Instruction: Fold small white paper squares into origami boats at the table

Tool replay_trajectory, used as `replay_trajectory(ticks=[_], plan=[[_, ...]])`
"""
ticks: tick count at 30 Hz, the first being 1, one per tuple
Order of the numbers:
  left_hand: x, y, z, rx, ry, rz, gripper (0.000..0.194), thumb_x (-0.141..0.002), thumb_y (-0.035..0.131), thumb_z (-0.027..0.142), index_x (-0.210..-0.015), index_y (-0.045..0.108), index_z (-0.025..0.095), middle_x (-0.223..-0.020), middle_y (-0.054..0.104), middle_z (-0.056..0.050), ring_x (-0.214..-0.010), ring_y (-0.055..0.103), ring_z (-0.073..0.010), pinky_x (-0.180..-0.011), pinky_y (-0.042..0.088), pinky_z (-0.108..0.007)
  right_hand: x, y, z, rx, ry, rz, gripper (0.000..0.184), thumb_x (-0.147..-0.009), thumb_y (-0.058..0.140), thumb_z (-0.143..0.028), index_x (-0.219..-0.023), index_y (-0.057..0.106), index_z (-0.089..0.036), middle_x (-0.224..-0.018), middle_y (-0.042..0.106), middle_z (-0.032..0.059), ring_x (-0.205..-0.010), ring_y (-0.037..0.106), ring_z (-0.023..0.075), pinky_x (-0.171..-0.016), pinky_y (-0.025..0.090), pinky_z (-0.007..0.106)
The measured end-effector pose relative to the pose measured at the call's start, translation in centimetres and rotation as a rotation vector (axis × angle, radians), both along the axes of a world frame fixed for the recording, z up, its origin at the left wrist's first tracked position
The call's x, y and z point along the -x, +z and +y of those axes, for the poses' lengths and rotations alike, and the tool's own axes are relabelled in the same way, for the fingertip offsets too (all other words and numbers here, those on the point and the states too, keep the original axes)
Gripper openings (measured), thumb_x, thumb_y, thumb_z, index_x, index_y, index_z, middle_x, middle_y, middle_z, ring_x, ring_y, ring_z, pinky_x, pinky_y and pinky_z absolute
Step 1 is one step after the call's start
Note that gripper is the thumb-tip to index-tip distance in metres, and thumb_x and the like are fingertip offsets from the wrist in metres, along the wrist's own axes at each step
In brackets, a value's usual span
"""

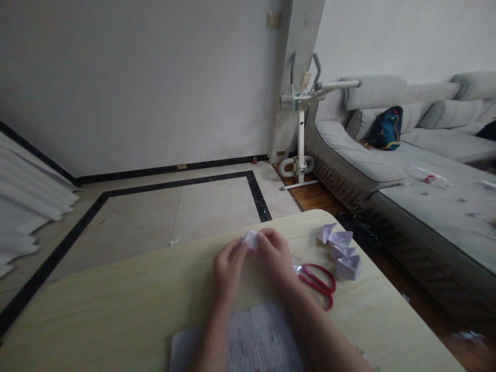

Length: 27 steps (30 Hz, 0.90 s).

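Note:
Between my two hands, just above the far part of the table, is a small folded piece of white paper (251,239) with a pointed top. The fingers of my left hand (229,263) pinch its left side. My right hand (276,256) grips the right side, its fingertips close to the left ones. Scissors with red handles (318,281) lie beside my right wrist, their blades partly hidden by it. Farther right stand several folded white paper pieces (343,253) in a cluster. Under my forearms lies a sheet of lined paper with writing (259,338).
The pale wooden table (127,305) has a rounded far corner. Beyond its right edge stands a long grey sofa (426,217) with a dark blue bag (387,128) on it. White exercise equipment (301,134) stands by the wall, and a white curtain (27,201) hangs at left.

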State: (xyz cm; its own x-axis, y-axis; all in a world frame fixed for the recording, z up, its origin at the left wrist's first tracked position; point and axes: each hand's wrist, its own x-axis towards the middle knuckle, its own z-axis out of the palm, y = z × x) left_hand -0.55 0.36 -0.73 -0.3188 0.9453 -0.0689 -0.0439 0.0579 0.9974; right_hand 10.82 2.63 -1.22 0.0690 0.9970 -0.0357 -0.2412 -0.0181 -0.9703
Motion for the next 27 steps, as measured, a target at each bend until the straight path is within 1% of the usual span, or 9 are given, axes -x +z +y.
replay_trajectory(ticks=[3,5,7,10,13,17,21,24,27], plan=[[0.1,-0.2,0.0,0.002,0.023,0.027,0.029,-0.077,0.067,0.039,-0.089,0.073,0.013,-0.078,0.074,-0.007,-0.074,0.068,-0.0198,-0.068,0.051,-0.026,0.0,0.0,0.1,-0.001,-0.018,0.003,0.02,-0.079,0.063,-0.038,-0.077,0.058,-0.018,-0.055,0.05,-0.0056,-0.047,0.045,0.0092,-0.046,0.035,0.02],[0.1,-0.2,0.0,0.003,0.04,0.04,0.029,-0.077,0.066,0.039,-0.087,0.074,0.013,-0.075,0.073,-0.007,-0.072,0.068,-0.02,-0.067,0.051,-0.026,0.0,0.1,0.1,0.001,-0.005,0.003,0.021,-0.079,0.064,-0.039,-0.078,0.058,-0.018,-0.055,0.051,-0.0054,-0.048,0.045,0.0092,-0.046,0.035,0.02],[0.1,0.1,-0.1,-0.001,0.036,0.04,0.029,-0.077,0.066,0.04,-0.085,0.074,0.013,-0.074,0.073,-0.006,-0.07,0.068,-0.02,-0.066,0.051,-0.026,0.0,0.2,0.0,0.011,0.034,-0.015,0.023,-0.078,0.065,-0.04,-0.082,0.062,-0.017,-0.058,0.054,-0.0039,-0.05,0.046,0.0098,-0.047,0.036,0.021],[0.0,0.5,-0.2,-0.014,0.011,0.044,0.027,-0.077,0.067,0.039,-0.083,0.075,0.014,-0.073,0.073,-0.006,-0.069,0.068,-0.0197,-0.065,0.051,-0.026,-0.1,0.6,-0.2,0.018,0.073,-0.103,0.03,-0.078,0.065,-0.044,-0.088,0.068,-0.015,-0.066,0.062,0.0007,-0.056,0.052,0.0127,-0.05,0.039,0.023],[0.0,0.6,-0.2,-0.027,0.009,0.054,0.025,-0.076,0.067,0.037,-0.082,0.075,0.014,-0.072,0.073,-0.006,-0.069,0.068,-0.0196,-0.065,0.051,-0.026,-0.2,0.9,-0.3,0.009,0.062,-0.175,0.033,-0.078,0.064,-0.045,-0.085,0.072,-0.014,-0.066,0.065,0.0029,-0.059,0.055,0.0152,-0.053,0.041,0.024],[0.1,0.5,-0.1,-0.023,0.02,0.055,0.024,-0.077,0.066,0.037,-0.08,0.075,0.014,-0.07,0.073,-0.005,-0.067,0.067,-0.0184,-0.064,0.05,-0.025,-0.4,1.3,-0.3,0.013,0.095,-0.139,0.031,-0.077,0.065,-0.044,-0.083,0.072,-0.015,-0.065,0.065,0.0021,-0.059,0.055,0.0148,-0.055,0.042,0.025],[0.1,0.6,-0.2,-0.028,0.018,0.042,0.025,-0.077,0.066,0.037,-0.08,0.075,0.014,-0.072,0.072,-0.005,-0.067,0.066,-0.018,-0.063,0.05,-0.025,-0.4,1.6,-0.4,-0.006,0.111,-0.168,0.027,-0.079,0.064,-0.041,-0.08,0.072,-0.015,-0.065,0.064,0.0016,-0.059,0.054,0.0143,-0.055,0.041,0.024],[0.1,0.6,-0.2,-0.038,0.021,0.034,0.026,-0.077,0.066,0.038,-0.08,0.074,0.013,-0.071,0.072,-0.005,-0.067,0.066,-0.0177,-0.064,0.05,-0.025,-0.4,1.5,-0.4,-0.008,0.11,-0.163,0.027,-0.079,0.064,-0.042,-0.08,0.072,-0.016,-0.065,0.063,0.0008,-0.059,0.053,0.0137,-0.055,0.04,0.024],[0.1,0.4,-0.3,-0.045,0.012,0.043,0.027,-0.079,0.064,0.039,-0.078,0.072,0.014,-0.07,0.071,-0.005,-0.066,0.065,-0.0173,-0.063,0.049,-0.025,-0.4,1.2,-0.3,0.023,0.117,-0.128,0.029,-0.079,0.064,-0.043,-0.081,0.072,-0.015,-0.063,0.062,0.0005,-0.058,0.053,0.0134,-0.055,0.04,0.024]])
